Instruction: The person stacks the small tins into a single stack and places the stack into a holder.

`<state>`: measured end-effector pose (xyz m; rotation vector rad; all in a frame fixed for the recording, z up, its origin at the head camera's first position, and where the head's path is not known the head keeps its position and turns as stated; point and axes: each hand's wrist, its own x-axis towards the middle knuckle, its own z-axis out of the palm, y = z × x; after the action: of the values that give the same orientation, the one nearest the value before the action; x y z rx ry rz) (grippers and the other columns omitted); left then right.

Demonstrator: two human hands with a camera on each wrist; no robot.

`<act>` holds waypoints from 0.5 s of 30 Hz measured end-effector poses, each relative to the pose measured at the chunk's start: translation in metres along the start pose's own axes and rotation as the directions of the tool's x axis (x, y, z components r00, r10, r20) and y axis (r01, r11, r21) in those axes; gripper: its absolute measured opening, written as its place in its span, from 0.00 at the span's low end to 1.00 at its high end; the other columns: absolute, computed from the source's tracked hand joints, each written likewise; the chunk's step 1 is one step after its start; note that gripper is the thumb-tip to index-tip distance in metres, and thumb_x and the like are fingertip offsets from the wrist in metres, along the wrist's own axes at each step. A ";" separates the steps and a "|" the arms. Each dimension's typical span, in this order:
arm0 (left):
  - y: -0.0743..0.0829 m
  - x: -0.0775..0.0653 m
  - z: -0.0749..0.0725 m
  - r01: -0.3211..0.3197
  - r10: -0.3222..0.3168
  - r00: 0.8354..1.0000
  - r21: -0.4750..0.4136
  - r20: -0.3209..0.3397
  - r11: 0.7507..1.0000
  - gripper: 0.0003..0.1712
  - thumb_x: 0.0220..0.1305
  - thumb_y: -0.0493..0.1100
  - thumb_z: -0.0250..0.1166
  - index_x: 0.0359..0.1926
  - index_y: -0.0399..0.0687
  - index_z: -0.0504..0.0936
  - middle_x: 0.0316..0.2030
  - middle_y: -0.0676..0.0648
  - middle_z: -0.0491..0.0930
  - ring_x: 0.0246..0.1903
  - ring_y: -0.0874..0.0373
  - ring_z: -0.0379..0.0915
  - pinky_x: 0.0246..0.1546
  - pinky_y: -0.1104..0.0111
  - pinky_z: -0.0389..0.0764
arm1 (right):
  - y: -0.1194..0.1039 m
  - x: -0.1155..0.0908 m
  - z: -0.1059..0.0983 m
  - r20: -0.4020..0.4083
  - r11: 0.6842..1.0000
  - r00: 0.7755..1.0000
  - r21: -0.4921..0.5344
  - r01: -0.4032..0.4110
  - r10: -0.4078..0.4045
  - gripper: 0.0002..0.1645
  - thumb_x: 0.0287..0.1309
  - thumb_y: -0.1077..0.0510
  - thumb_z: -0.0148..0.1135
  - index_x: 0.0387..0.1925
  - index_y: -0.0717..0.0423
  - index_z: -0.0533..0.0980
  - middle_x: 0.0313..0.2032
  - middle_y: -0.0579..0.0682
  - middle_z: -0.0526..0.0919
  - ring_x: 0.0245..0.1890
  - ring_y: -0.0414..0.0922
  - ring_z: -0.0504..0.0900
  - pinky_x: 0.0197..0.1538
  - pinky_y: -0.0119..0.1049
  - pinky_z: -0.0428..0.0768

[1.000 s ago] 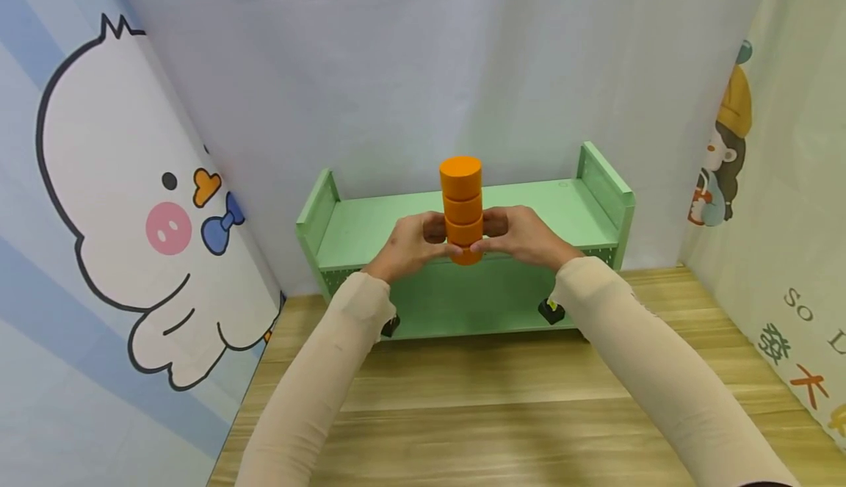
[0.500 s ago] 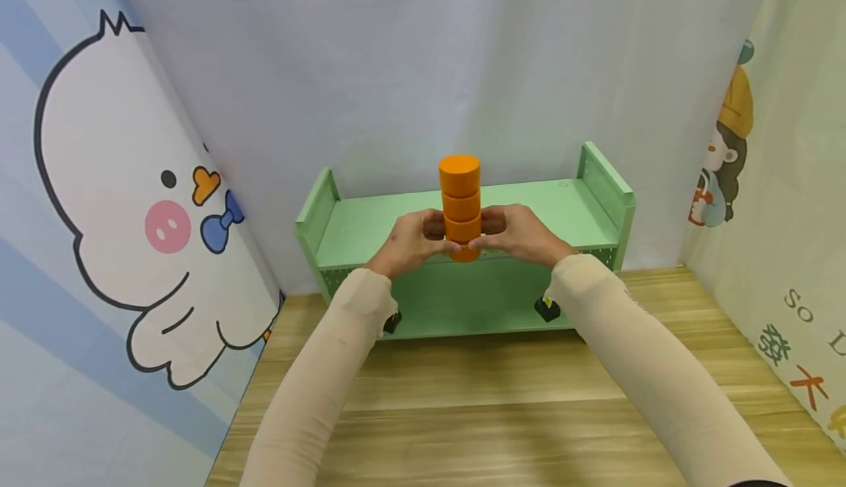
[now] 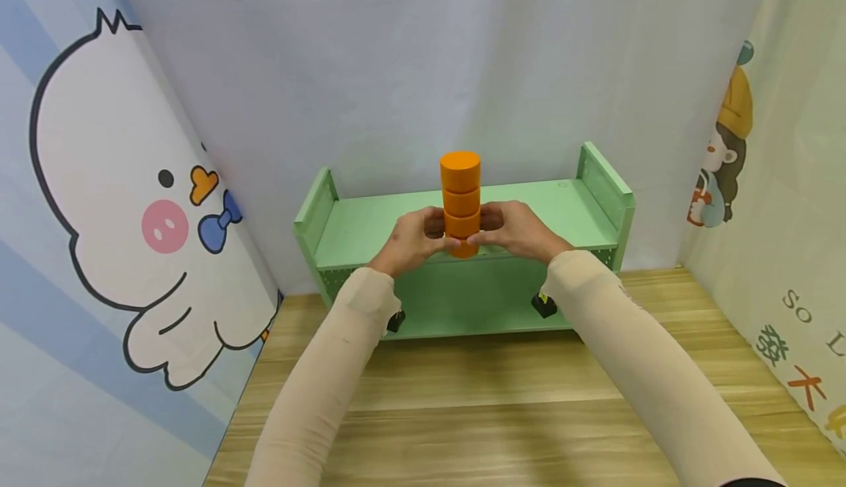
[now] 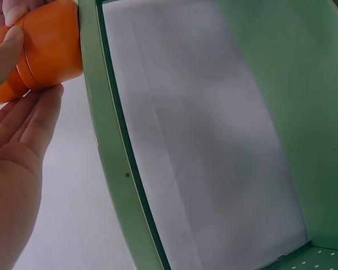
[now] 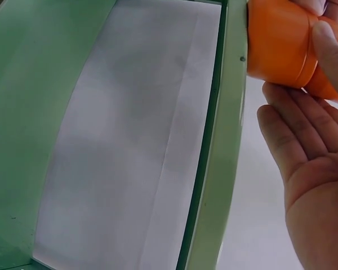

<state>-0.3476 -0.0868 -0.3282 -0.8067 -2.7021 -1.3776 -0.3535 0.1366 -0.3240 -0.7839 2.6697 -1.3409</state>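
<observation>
A stack of several orange cups (image 3: 460,177) stands upright at the front edge of the upper board of a green shelf (image 3: 363,230). My left hand (image 3: 411,241) grips its lower part from the left, thumb in front and fingers behind. From the other side, my right hand (image 3: 518,228) holds the same low section, its thumb close to the left one. Both wrist views show the bottom cup (image 4: 52,45) meeting the shelf's front rail (image 5: 228,140), though whether its base bears fully on the board is hidden.
Raised end panels (image 3: 608,171) bound the shelf at both sides. Below lies a lower green board (image 3: 469,300), above a wood-grain tabletop (image 3: 456,413). A pale curtain (image 3: 396,68) hangs behind, with printed cloths at left and right.
The orange stack and both hands have shifted slightly upward in the head view, toward the back of the shelf. Both hands keep the same hold.
</observation>
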 end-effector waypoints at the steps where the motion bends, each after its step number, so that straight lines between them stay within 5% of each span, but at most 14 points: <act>1: 0.000 0.000 0.000 -0.001 0.001 1.000 0.006 0.000 1.000 0.31 0.63 0.42 0.70 0.64 0.39 0.73 0.60 0.43 0.78 0.57 0.52 0.78 0.57 0.63 0.80 | 0.000 0.000 0.000 -0.003 1.000 1.000 -0.005 -0.001 0.001 0.34 0.62 0.56 0.70 0.66 0.62 0.71 0.59 0.58 0.80 0.57 0.53 0.80 0.63 0.51 0.77; 15: 0.001 0.006 0.004 0.032 -0.028 0.997 0.057 -0.068 0.998 0.29 0.64 0.42 0.70 0.64 0.41 0.75 0.58 0.44 0.80 0.55 0.52 0.79 0.56 0.63 0.81 | 0.000 0.005 0.002 -0.060 0.998 0.998 -0.060 -0.015 0.012 0.32 0.63 0.56 0.69 0.65 0.63 0.72 0.58 0.59 0.81 0.56 0.54 0.81 0.61 0.50 0.78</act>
<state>-0.3517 -0.0812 -0.3286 -0.7051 -2.7001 -1.2998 -0.3573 0.1326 -0.3243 -0.7420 2.7680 -1.3063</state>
